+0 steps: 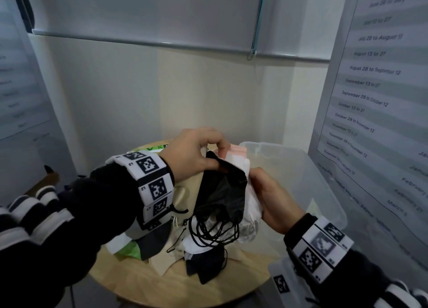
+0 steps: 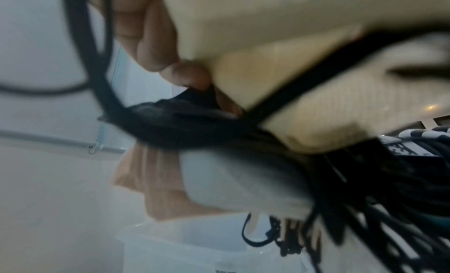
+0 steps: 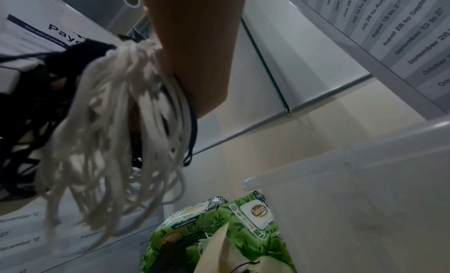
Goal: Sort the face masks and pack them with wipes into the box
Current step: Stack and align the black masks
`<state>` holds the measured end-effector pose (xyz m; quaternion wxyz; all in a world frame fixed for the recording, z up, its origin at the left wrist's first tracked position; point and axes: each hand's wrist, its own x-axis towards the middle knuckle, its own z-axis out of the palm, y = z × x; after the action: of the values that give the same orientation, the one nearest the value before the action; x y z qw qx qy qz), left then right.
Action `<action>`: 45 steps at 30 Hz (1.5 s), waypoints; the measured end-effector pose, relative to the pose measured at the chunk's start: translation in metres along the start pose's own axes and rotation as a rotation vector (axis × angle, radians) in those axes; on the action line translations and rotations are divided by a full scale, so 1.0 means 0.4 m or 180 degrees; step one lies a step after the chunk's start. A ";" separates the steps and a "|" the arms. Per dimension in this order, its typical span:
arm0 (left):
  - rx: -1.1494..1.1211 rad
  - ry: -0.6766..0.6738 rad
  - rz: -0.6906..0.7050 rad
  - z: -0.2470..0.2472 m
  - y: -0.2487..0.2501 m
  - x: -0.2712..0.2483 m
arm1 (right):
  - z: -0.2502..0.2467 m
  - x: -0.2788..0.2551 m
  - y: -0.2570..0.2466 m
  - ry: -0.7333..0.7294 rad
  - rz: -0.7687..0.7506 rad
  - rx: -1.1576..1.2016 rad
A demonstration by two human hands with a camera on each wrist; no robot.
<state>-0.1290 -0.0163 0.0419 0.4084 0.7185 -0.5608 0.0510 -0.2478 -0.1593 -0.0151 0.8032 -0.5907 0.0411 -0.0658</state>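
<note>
Left hand (image 1: 192,150) pinching black masks (image 1: 222,192) | right hand (image 1: 273,196) gripping white masks (image 1: 251,206) | above round table (image 1: 185,282), beside clear box (image 1: 301,169)

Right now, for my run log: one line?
left hand: pinches black masks | right hand: holds white masks | box: open

On the round table (image 1: 162,282) a heap of loose masks (image 1: 199,259) lies near the front, with the wipes packs (image 3: 219,225) behind it at the far left. The box (image 1: 324,180) stands to the right of both. A held bundle of masks (image 1: 222,192) hangs above the heap, just left of the box.
</note>
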 end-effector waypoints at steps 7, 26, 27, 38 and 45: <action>0.0211 0.0045 0.0179 -0.010 0.005 0.006 | 0.013 0.003 -0.001 0.0106 -0.0067 -0.0014; 0.0676 -0.0273 -0.0767 -0.034 0.022 0.010 | 0.034 0.020 -0.006 0.0173 -0.0320 -0.0093; 0.0713 -0.0380 -0.0882 -0.035 0.022 0.013 | 0.037 0.019 -0.006 0.0146 -0.0298 -0.0044; 0.0219 -0.0095 -0.1098 -0.023 0.013 -0.019 | 0.047 0.017 0.003 0.0201 -0.0423 -0.0077; 0.0039 0.0325 -0.1018 -0.024 0.023 -0.023 | 0.054 0.024 -0.001 0.0364 -0.0433 -0.0368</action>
<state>-0.1364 -0.0033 0.0481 0.4349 0.7975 -0.4174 0.0253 -0.2353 -0.1404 -0.0080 0.7578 -0.6328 0.0504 -0.1513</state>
